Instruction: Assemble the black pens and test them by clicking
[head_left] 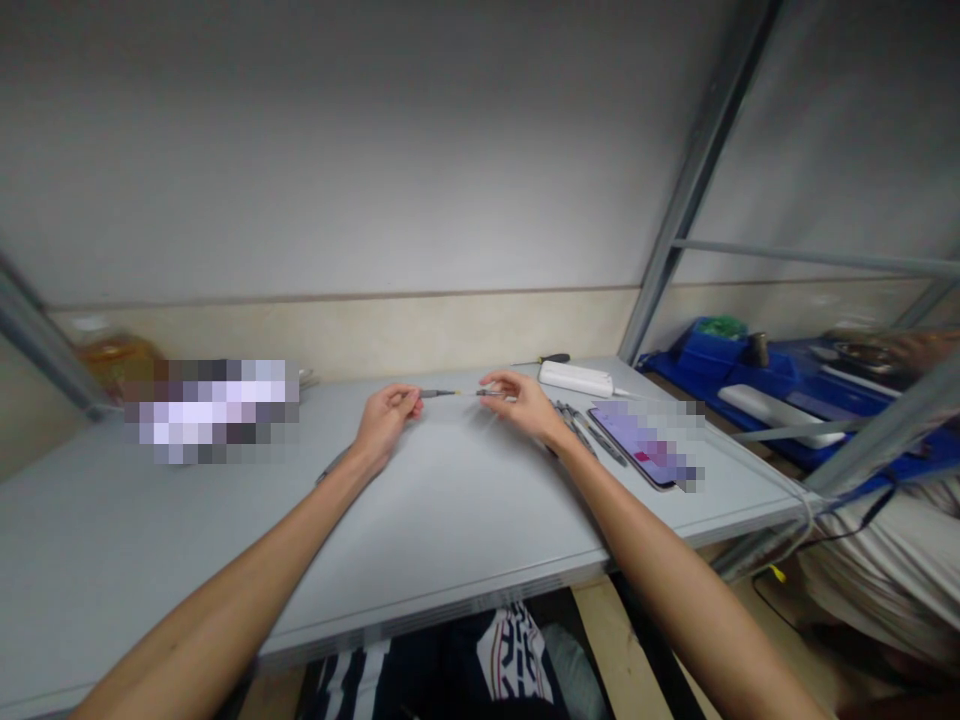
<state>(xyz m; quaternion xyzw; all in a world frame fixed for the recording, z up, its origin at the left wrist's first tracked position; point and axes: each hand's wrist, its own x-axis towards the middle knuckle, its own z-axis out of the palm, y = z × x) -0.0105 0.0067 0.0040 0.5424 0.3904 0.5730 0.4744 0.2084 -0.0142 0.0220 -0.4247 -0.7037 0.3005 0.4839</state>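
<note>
My left hand (386,420) pinches a grey pen (437,393) that points to the right, with a thin yellowish tip showing at its end. Facing it across a small gap, my right hand (521,402) holds a short dark piece, seemingly a pen cap (486,393), between thumb and fingers. The two pieces are roughly in line above the grey table (442,500). Several dark pens (576,430) lie to the right of my right wrist. Another pen-like object (332,465) is partly hidden by my left forearm.
A phone (637,445) with a lit screen lies right of the pens. Behind are a white power strip (576,379) and a screwdriver (555,358). A blurred-out bright object (217,410) stands at left. Metal posts (671,240) frame the table; a blue surface (795,370) lies beyond.
</note>
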